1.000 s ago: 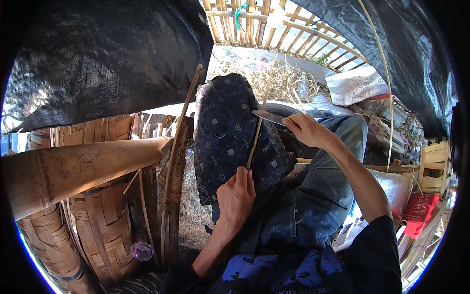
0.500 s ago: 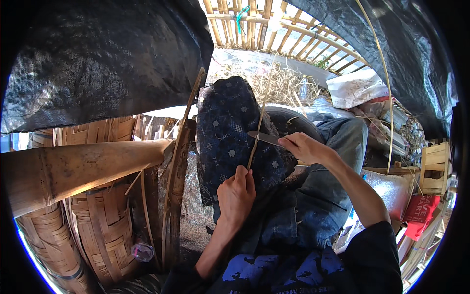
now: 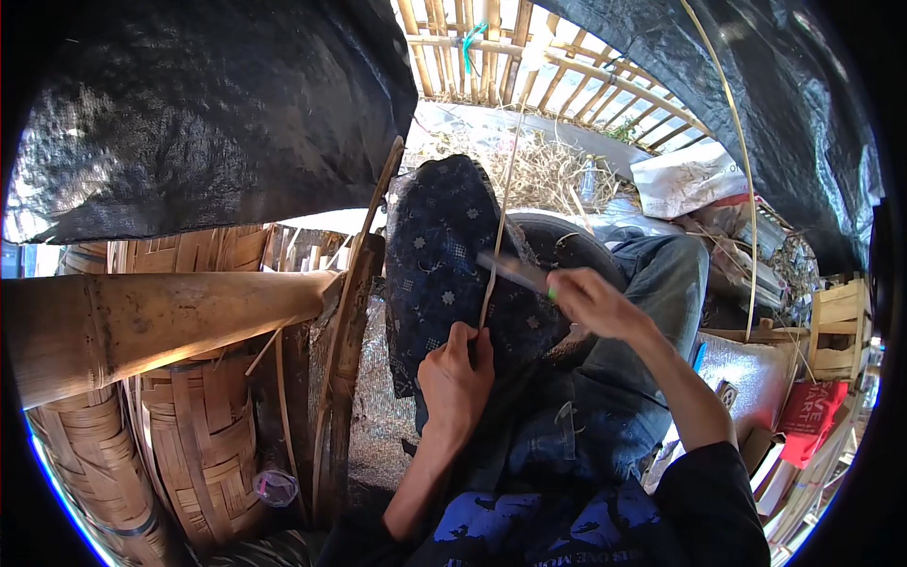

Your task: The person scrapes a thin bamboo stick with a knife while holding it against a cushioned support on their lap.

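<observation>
A thin, pale bamboo strip runs up and away over my leg, which a dark blue patterned cloth covers. My left hand is closed on the strip's near end, pinching it between thumb and fingers. In my right hand I grip a knife by its handle, a bit of green showing at the grip. The blade is slightly blurred and lies across the strip, a little beyond my left hand. Whether its edge touches the strip I cannot tell.
At the left, a thick bamboo pole juts in above woven bamboo baskets. Black sheeting hangs at the upper left. Beyond my legs lie dry straw and a white sack. A red bag is at the right.
My right hand and the knife have shifted slightly right and nearer me, with the blade now blurred. My left hand keeps its hold on the strip, nearly in place.
</observation>
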Available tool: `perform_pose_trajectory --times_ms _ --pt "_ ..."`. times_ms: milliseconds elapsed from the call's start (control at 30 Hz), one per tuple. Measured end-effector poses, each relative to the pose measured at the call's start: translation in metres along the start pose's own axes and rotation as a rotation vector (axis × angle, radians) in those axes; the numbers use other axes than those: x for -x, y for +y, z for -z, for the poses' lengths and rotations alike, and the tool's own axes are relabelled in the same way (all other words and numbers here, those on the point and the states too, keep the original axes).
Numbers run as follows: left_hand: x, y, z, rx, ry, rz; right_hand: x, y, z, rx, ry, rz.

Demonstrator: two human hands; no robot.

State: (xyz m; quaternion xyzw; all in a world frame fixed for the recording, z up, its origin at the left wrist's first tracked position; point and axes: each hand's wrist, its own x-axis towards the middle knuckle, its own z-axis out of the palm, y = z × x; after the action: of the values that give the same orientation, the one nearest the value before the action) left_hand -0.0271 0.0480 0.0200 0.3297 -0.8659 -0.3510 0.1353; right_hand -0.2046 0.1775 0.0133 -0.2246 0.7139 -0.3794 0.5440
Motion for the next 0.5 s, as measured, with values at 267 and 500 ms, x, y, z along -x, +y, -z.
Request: perform_pose_trajectory --times_ms 267,500 --pt "-0.002 0.0 -0.002 -0.027 -0.02 -0.028 -0.014 -0.001 0.003 0.43 0.234 0.367" --pt "-0.001 0.003 -0.002 -0.044 -0.025 -0.029 -0.016 0.009 -0.003 0.372 0.192 0.301"
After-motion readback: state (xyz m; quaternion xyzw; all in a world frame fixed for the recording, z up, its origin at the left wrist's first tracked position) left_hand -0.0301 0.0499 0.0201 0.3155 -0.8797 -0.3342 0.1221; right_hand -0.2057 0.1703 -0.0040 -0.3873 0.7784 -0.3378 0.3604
